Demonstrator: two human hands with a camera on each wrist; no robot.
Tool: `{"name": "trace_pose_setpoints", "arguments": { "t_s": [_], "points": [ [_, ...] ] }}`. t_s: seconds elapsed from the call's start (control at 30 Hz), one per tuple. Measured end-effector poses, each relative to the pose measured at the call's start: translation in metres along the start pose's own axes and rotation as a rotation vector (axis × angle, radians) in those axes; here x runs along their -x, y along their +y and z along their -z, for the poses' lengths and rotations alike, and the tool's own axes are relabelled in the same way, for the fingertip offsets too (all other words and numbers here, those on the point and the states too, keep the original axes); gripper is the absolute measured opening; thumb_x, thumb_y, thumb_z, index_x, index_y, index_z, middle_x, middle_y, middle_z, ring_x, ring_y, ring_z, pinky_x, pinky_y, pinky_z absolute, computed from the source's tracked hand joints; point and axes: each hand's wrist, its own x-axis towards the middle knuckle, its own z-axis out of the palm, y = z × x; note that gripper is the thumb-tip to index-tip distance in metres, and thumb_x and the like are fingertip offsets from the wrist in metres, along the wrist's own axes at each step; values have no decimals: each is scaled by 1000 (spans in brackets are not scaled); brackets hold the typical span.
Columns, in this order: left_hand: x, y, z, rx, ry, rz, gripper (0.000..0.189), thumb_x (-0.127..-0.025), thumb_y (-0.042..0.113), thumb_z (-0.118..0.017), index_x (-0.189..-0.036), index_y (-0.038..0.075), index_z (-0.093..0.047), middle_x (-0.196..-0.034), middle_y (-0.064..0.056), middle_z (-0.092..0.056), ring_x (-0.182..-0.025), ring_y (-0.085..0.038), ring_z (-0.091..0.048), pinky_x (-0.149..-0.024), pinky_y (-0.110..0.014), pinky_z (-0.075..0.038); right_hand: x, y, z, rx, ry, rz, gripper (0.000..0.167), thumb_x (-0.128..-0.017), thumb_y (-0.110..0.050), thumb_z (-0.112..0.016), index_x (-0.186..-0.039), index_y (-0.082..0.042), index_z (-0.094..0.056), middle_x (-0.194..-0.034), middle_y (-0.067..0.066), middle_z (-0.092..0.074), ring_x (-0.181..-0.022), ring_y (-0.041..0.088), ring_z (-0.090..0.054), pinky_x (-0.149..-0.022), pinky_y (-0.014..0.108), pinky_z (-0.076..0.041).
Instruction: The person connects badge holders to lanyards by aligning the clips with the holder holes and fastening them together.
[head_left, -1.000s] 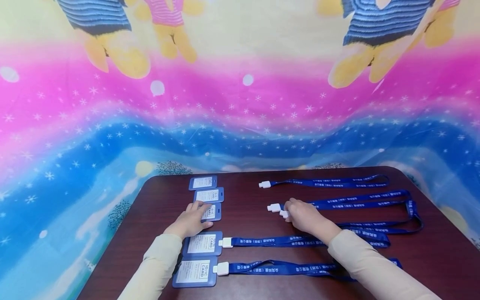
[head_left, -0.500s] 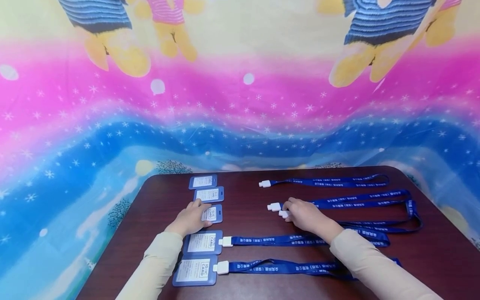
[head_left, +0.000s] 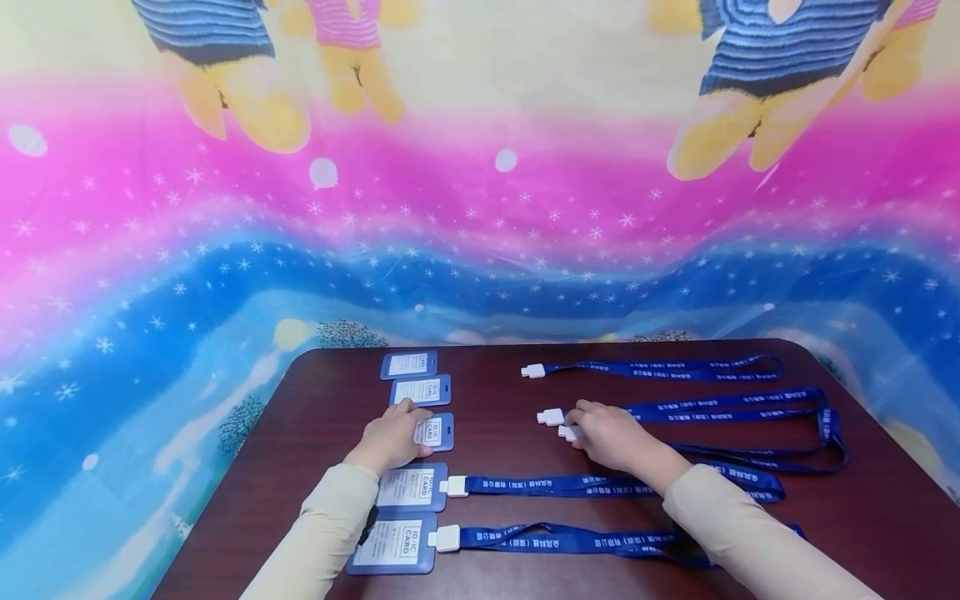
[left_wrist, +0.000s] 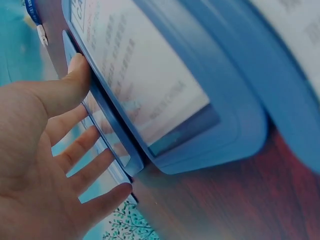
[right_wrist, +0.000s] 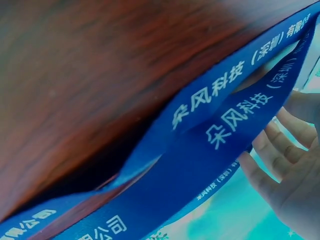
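My left hand [head_left: 390,435] holds a blue ID badge holder [head_left: 435,432] by its edges, thumb on the near side and fingers on the far side. The left wrist view shows that thumb and the fingers of the hand [left_wrist: 55,150] around the holder [left_wrist: 115,132], which lies flat. Across the table, my right hand [head_left: 611,433] pinches a blue lanyard near its white plastic clip [head_left: 568,433], whose tip points at the badge holder. A gap separates the two. In the right wrist view the printed strap [right_wrist: 225,120] partly hides the right hand [right_wrist: 295,180]; its fingertips are covered there.
Two loose badge holders, one [head_left: 408,364] behind another [head_left: 422,390], lie at the far left. Two lanyards with clips [head_left: 533,371] [head_left: 551,417] lie at the right. Nearer, two holders [head_left: 411,487] [head_left: 392,542] have lanyards attached. A patterned curtain [head_left: 480,208] hangs behind the table [head_left: 495,450].
The held badge holder has slid slightly right and nearer with my left hand, away from the holder behind it. My right hand has hardly moved. The head view has shifted slightly.
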Motion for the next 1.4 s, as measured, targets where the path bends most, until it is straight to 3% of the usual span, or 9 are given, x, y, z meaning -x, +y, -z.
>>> {"name": "trace_pose_setpoints", "arguments": {
  "t_s": [0.43,0.63,0.8,1.4],
  "points": [
    [3,8,1,-12,7,-12,59,-80,27,-84,-132,11,-62,-127,-12,-56,-110,-29,-54,-91,-56,-49,-5,-18,1,37,36,133,26,-83,-16,-81,-107,-7,-74,-92,2,-64,-82,17,-63,-76,35,-57],
    [2,12,2,-4,39,-1,57,-75,24,-88,-126,11,-66,-129,-13,-58,-112,-29,-58,-90,-57,-50,-16,-31,1,67,50,174,25,-84,-17,-80,-106,-7,-74,-91,3,-64,-82,16,-63,-77,35,-57],
    [-1,16,3,-2,63,30,57,-71,23,-90,-122,10,-69,-131,-14,-58,-112,-31,-59,-89,-57,-50,-28,-43,1,90,46,180,24,-87,-18,-78,-107,-7,-73,-93,4,-65,-86,18,-64,-81,37,-56],
    [3,17,1,32,66,52,55,-73,19,-89,-123,9,-68,-130,-15,-57,-115,-33,-57,-90,-58,-50,-64,-77,-9,123,2,189,15,-91,-18,-72,-102,-8,-75,-86,3,-62,-79,17,-62,-73,36,-56]
  ]
}}
